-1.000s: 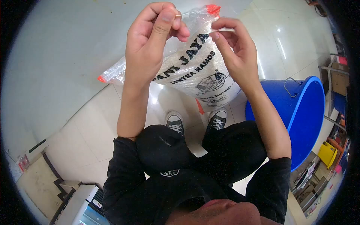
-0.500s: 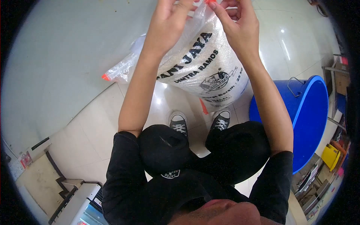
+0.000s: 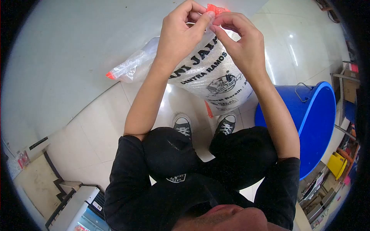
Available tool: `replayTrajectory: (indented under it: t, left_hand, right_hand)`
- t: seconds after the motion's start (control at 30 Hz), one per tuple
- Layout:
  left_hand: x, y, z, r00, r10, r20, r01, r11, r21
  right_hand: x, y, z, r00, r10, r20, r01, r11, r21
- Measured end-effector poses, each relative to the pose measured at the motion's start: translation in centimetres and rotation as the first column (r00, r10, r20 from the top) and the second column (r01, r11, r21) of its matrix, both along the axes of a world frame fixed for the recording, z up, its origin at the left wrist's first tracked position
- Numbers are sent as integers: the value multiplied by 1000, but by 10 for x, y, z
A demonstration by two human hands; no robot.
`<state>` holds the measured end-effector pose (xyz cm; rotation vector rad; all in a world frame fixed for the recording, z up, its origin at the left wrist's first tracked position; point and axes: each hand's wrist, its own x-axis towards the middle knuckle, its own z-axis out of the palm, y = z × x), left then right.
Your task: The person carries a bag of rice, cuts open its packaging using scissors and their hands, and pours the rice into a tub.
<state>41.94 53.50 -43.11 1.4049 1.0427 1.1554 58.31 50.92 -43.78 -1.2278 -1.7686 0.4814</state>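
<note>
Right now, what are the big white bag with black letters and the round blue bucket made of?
The big white bag with black letters looks like thin, shiny plastic, perhaps woven: it is partly see-through, crinkled and glinting. The round blue bucket is probably stiff, smooth plastic, judging by its even colour and soft sheen.

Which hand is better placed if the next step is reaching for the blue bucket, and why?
Likely the right hand: the blue bucket stands beside that forearm. The left hand is farther off; both are occupied at the printed bag.
</note>
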Motion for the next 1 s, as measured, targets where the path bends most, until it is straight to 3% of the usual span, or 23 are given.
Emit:
replayTrajectory:
  t: [0.2,0.3,0.4,0.5,0.6,0.7,0.8,0.9,1.0]
  left_hand:
    - [5,-6,8,1000,-4,-20,4,1000,4]
    - [5,-5,7,1000,7,-22,-7,1000,9]
    - [1,1,-1,999,41,6,-41,998,42]
    - [-2,7,-4,997,66,26,-68,993,94]
    - [-3,18,1,998,49,33,-52,995,91]
    - [0,21,13,1000,23,-10,-22,996,87]
    - [4,22,26,992,-23,-128,32,997,68]
    - [8,24,33,979,-38,-202,49,998,51]
    - [6,27,34,980,-18,-196,33,997,72]
  right_hand:
    - [-3,-6,9,991,-67,116,74,995,-61]
    - [-1,-2,0,993,-27,-118,18,997,-78]
    - [7,-3,-8,876,67,-478,-206,948,-243]
    - [10,-4,-16,801,121,-587,-268,948,-171]
    - [18,-5,-13,792,231,-565,-333,939,-84]
    - [12,-2,-11,768,129,-627,-250,962,-108]
    - [0,-6,1,968,-32,-248,-24,975,-219]
    - [3,-4,-1,982,-102,-157,82,988,-128]
    - [8,0,-7,883,-128,-452,70,987,-142]
